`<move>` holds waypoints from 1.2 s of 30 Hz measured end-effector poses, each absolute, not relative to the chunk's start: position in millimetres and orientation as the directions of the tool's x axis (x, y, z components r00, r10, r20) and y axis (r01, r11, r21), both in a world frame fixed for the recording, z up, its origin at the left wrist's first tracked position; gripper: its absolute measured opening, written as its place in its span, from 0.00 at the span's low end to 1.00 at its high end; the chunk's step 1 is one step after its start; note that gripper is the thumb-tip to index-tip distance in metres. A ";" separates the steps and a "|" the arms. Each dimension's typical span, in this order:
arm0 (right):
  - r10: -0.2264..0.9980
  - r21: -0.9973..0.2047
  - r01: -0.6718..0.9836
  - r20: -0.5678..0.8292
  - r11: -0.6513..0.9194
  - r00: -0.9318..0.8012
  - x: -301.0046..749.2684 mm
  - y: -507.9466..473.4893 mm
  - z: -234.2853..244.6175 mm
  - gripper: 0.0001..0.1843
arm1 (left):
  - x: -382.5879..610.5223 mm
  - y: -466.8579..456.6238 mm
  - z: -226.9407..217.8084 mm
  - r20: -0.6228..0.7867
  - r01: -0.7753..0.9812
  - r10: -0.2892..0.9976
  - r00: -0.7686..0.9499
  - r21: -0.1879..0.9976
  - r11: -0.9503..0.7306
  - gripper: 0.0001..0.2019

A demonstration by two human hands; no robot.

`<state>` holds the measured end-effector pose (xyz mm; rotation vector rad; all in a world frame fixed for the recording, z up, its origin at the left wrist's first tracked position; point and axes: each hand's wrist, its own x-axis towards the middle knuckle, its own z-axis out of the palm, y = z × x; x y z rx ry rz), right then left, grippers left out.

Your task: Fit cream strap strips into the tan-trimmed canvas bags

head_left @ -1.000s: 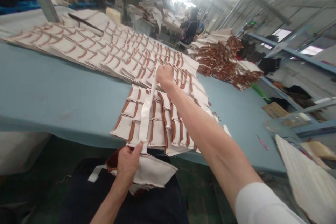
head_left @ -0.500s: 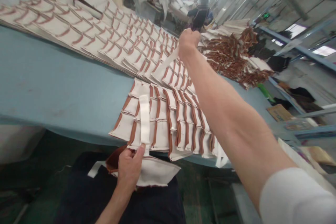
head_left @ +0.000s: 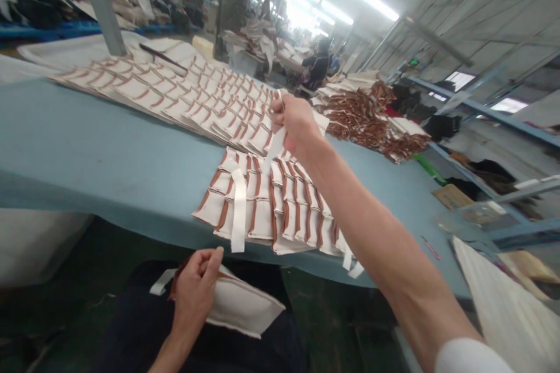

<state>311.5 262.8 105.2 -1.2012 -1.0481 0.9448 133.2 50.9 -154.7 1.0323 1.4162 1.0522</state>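
Above my lap, my left hand [head_left: 196, 282] is closed on a sewn fabric piece [head_left: 247, 306], white with a brown edge. A short white strip end [head_left: 161, 281] sticks out on that piece's left side. My right hand [head_left: 295, 122] reaches far over the table, its fingers closed on a white strip [head_left: 274, 148] that hangs down from it. Under this strip lie overlapping rows of white, brown-edged pieces [head_left: 261, 218] at the table's front edge. Another loose white strip [head_left: 238, 210] lies across these rows, apart from my left hand.
A larger spread of similar pieces [head_left: 175, 96] covers the back of the blue table [head_left: 109, 169]. A dark rod [head_left: 163, 58] lies behind it. At the back right is a heap of brown and white pieces [head_left: 363, 111]. Shelving stands right; a person [head_left: 318, 64] is farther off.
My left hand has come away from the strip on the rows and moved down and left with the fabric piece. My right hand has drawn back nearer over the rows, still holding its strip.
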 end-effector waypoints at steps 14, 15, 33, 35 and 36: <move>0.944 -0.735 -0.676 -0.261 -0.058 0.203 240.2 40.1 72.7 0.15 | 162.5 -22.6 -85.4 -0.132 -0.337 0.947 0.292 0.913 0.231 0.39; 0.928 -0.719 -0.692 -0.299 -0.066 0.221 244.4 29.7 65.8 0.15 | 158.9 -23.5 -86.4 -0.114 -0.353 0.957 0.268 0.912 0.208 0.39; 0.813 -0.750 -0.661 -0.393 -0.013 0.429 261.7 -54.3 -34.8 0.17 | 139.5 -63.3 -60.0 -0.165 -0.346 0.937 0.308 0.898 0.272 0.18; 0.814 -0.768 -0.639 -0.393 -0.034 0.429 260.0 -61.0 -42.4 0.19 | 141.2 -62.8 -62.9 -0.220 -0.368 0.927 0.304 0.870 0.327 0.20; 0.816 -0.772 -0.634 -0.397 -0.049 0.421 259.9 -64.2 -45.7 0.20 | 141.9 -62.2 -63.9 -0.242 -0.380 0.922 0.303 0.856 0.350 0.21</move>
